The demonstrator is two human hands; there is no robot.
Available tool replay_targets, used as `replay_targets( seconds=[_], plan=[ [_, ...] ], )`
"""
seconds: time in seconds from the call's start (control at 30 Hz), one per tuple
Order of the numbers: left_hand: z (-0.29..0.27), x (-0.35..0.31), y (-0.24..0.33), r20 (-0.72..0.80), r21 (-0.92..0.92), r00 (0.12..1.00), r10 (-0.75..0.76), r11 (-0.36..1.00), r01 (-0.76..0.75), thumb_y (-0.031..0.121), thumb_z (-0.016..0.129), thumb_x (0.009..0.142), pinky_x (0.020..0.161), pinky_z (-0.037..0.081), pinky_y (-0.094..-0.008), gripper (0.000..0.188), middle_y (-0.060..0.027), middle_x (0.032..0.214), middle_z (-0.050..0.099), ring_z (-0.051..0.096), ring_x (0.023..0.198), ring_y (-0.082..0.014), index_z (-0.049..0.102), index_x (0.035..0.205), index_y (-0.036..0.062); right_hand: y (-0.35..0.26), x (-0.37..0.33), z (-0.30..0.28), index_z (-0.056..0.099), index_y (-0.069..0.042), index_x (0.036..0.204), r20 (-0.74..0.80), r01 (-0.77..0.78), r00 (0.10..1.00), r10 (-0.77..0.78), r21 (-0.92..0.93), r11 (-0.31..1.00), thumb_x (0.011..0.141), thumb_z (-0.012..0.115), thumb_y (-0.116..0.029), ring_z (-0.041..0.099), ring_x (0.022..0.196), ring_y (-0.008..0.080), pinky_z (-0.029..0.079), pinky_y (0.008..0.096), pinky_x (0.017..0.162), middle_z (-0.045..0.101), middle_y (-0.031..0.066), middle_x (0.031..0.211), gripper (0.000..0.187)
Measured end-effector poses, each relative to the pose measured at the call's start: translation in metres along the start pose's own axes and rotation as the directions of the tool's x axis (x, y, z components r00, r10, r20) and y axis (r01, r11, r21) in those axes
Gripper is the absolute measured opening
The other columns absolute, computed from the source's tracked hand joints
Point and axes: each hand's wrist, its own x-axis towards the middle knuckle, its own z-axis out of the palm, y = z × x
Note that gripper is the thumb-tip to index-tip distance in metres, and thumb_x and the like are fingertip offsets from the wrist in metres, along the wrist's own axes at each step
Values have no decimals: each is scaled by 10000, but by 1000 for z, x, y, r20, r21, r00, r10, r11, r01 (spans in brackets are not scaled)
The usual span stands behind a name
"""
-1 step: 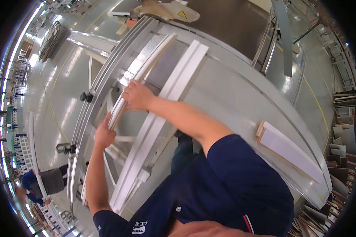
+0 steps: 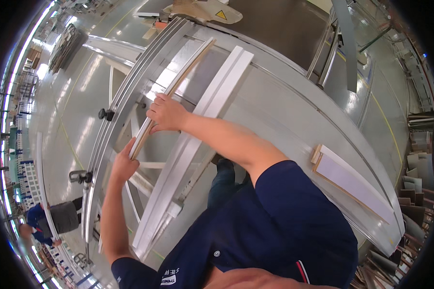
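Observation:
A long, narrow white strip point(image 2: 183, 72) with a tan, wood-coloured edge runs diagonally over the metal sliding frame point(image 2: 135, 72). My left hand point(image 2: 124, 163) is closed round its nearer part. Farther along, my right hand point(image 2: 167, 113) grips the same strip, fingers over its left side and thumb on the tan edge. To the right of the strip, and apart from it, lies a long white stepped board point(image 2: 187, 146), which passes under my right forearm. Part of the strip is hidden by my hands.
On the grey machine table point(image 2: 275, 111) at right lies a short white piece with a tan edge point(image 2: 353, 181). Black knobs point(image 2: 106, 114) and a clamp point(image 2: 80, 178) stick out from the frame. A translucent guard point(image 2: 210, 10) hangs at the back. Another person point(image 2: 58, 219) carries a long strip at far left.
The strip has turned slightly in my hands, so more of its tan edge shows. Both hands have shifted a little, and my left elbow has moved slightly left.

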Motion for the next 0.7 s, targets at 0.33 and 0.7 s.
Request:
replay_targets(
  seconds=[0.33,0.7],
  plan=[
    [28,-88,15,177,-409,977,-122,894,186,307,701,1000,792,498,-334,376,-60,903,683,590,852,-146,700,1130,-45,-37,9,-105,794,-79,900,773,-146,633,52,53,988,954,371,-817,725,933,312,509,431,919,773,114,939,853],
    [114,-45,34,-50,-198,993,-111,975,99,495,582,1041,868,525,-463,513,-189,993,743,682,942,-393,732,1141,15,9,-56,-59,783,-137,872,614,-128,785,83,30,991,980,475,-708,643,994,269,419,416,1017,714,71,867,657]
  ],
)
